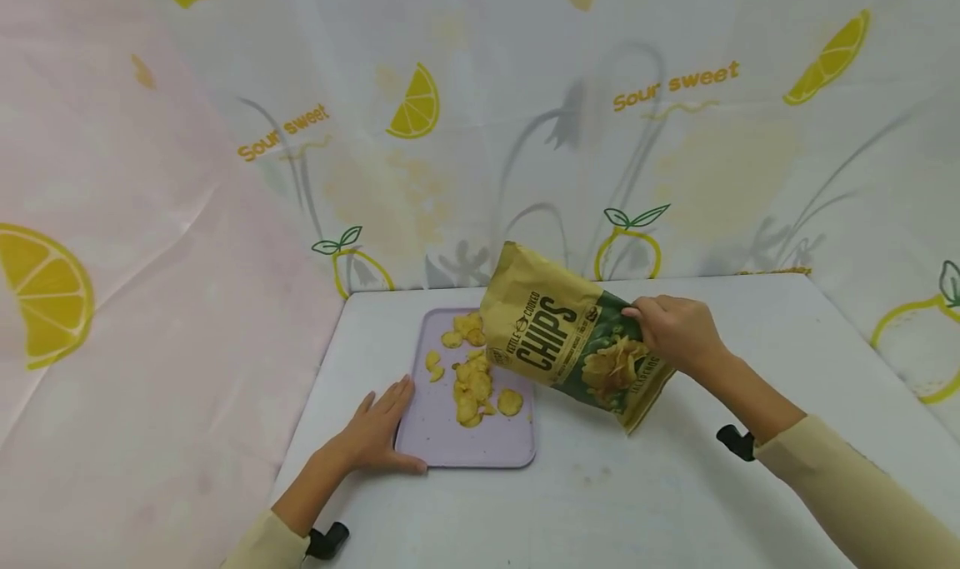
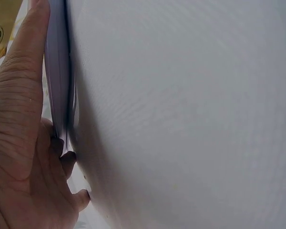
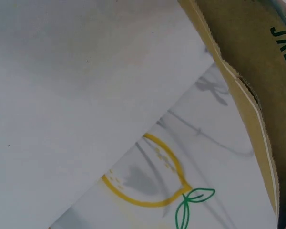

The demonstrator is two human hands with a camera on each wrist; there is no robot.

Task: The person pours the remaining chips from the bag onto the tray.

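My right hand grips a yellow and green bag of potato chips by its bottom end and holds it tilted, its mouth over a pale purple tray. Potato chips lie loose in a heap on the tray, with a few apart from it. Along the tray's left edge rests my left hand, fingers stretched out and thumb at the near corner. In the left wrist view that hand touches the tray's side. The right wrist view shows only the bag's bottom seam; the holding fingers are mostly hidden.
Tray and hands are over a white table. Behind it hangs a pale curtain printed with lemons and lettering, and a pink-toned part of the cloth rises on the left. Black wrist devices show near both sleeves.
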